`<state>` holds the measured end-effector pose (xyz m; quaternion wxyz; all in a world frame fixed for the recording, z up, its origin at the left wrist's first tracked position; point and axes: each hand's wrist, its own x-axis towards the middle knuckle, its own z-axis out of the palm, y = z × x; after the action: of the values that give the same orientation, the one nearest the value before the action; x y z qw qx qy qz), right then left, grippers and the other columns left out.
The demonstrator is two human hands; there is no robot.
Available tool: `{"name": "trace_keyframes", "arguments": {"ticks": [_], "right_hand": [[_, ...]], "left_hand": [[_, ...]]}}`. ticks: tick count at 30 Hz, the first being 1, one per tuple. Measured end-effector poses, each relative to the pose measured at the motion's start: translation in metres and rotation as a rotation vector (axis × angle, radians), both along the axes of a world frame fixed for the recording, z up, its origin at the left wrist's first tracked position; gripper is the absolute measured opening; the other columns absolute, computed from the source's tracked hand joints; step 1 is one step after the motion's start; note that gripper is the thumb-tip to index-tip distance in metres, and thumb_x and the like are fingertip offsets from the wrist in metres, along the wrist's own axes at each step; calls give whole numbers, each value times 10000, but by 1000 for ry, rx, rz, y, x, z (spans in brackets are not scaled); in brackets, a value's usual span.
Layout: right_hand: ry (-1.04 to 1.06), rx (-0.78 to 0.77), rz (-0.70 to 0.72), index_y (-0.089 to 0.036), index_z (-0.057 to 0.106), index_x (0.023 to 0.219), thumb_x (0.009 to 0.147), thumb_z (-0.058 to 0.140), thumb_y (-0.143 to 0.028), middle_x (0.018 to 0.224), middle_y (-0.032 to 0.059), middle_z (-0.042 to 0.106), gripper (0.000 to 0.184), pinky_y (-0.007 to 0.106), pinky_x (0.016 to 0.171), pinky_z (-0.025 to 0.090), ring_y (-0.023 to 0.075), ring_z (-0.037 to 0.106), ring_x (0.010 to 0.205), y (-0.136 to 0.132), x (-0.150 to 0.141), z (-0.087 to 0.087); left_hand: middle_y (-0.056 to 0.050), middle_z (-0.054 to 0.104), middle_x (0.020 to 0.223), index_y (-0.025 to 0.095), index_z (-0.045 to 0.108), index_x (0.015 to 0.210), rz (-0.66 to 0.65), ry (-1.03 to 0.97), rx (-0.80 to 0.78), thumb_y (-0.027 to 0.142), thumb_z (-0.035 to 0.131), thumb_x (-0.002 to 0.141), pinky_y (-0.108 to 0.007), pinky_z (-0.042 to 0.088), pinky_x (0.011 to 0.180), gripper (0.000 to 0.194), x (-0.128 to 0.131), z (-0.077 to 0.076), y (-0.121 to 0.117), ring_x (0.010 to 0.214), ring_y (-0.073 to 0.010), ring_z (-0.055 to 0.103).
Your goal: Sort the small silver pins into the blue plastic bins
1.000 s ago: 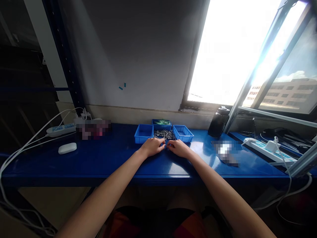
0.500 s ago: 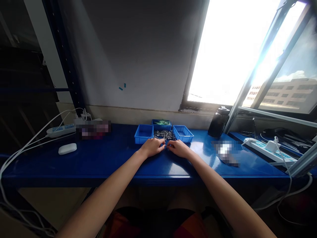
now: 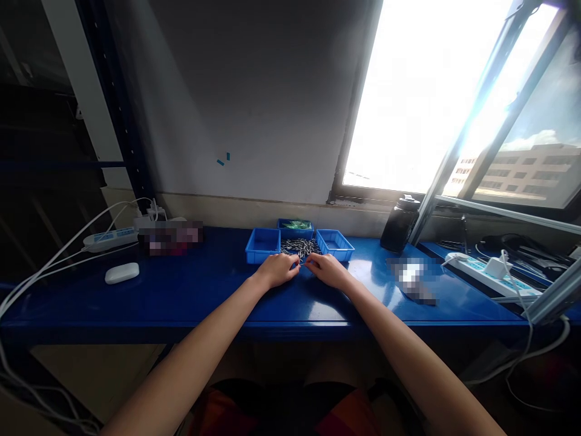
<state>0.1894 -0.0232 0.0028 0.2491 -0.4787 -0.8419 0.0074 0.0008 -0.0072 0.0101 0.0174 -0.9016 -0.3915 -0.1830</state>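
My left hand (image 3: 278,270) and my right hand (image 3: 327,270) rest near each other on the blue table, fingertips pinched together a small gap apart. What each pinch holds is too small to make out. Just beyond the fingers lies a pile of small dark and silvery slender pieces (image 3: 300,246), perhaps screws. To its left stands a blue bin (image 3: 263,257), and to its right another blue bin (image 3: 341,251). Behind the pile, a third blue bin (image 3: 296,232) holds green material (image 3: 297,224).
On the left are a white case (image 3: 122,273), a power strip (image 3: 110,239) with cables, and a blurred-out item. A black bottle (image 3: 400,224) stands at the right by the window. Farther right lies another power strip (image 3: 517,281) beside a metal frame.
My hands stay in nearly the same place, and the gap between the fingertips looks slightly wider. The whole view has shifted a few pixels. Bins and pile look the same.
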Motion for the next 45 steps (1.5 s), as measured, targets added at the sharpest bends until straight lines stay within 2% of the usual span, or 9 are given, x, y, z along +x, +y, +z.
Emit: {"name": "trace_keyframes", "arguments": {"ticks": [9,15,19,22,28,33,39,45], "right_hand": [[53,37,60,-177,568,868,838,420,-305,563,-26,504,198,182,516,285,70,417,498,-7,-5,4],[37,-11,15,-166,574,828,803,468,-298,546,-28,500,172,180,507,279,68,408,491,2,-1,-1],[23,-71,24,-162,578,817,795,475,-273,561,-23,512,153,179,510,285,70,420,502,5,-1,-5],[39,-78,30,-155,563,780,799,464,-270,573,-22,513,153,179,506,286,73,425,514,5,-2,-6],[39,-81,31,-153,549,772,795,468,-276,585,-20,517,149,177,504,284,74,426,525,5,-2,-6],[30,-82,33,-159,559,779,796,463,-283,579,-22,519,158,176,500,281,69,412,508,4,-1,-6],[37,-24,20,-176,580,843,814,453,-313,564,-17,524,190,185,507,285,79,426,501,3,2,-2],[51,66,26,-191,567,906,841,416,-333,615,-9,552,217,190,524,293,87,446,529,0,0,1]], "left_hand": [[-26,625,788,214,583,900,-37,-83,-140,413,401,801,-221,368,514,287,3,-1,-1,692,-162,575],[-14,608,704,196,567,910,31,-195,-146,394,410,794,-213,338,477,278,2,-4,5,624,-146,553],[6,590,661,200,569,937,-45,-242,-154,380,403,800,-213,365,514,281,4,-2,3,594,-125,541],[9,590,660,204,568,981,-109,-234,-179,369,407,798,-214,382,535,294,5,0,-1,589,-121,541],[21,589,657,219,567,994,-137,-225,-161,358,420,796,-205,377,526,283,5,-1,-1,583,-111,537],[22,586,649,222,578,930,-109,-214,-127,375,425,793,-207,357,512,257,3,-1,1,588,-118,535],[-5,614,720,216,575,928,15,-164,-95,413,395,806,-218,341,495,293,0,-1,4,641,-147,560],[-10,626,729,220,568,913,-5,-79,-76,406,386,815,-222,359,515,278,0,2,-1,665,-162,574]]}}
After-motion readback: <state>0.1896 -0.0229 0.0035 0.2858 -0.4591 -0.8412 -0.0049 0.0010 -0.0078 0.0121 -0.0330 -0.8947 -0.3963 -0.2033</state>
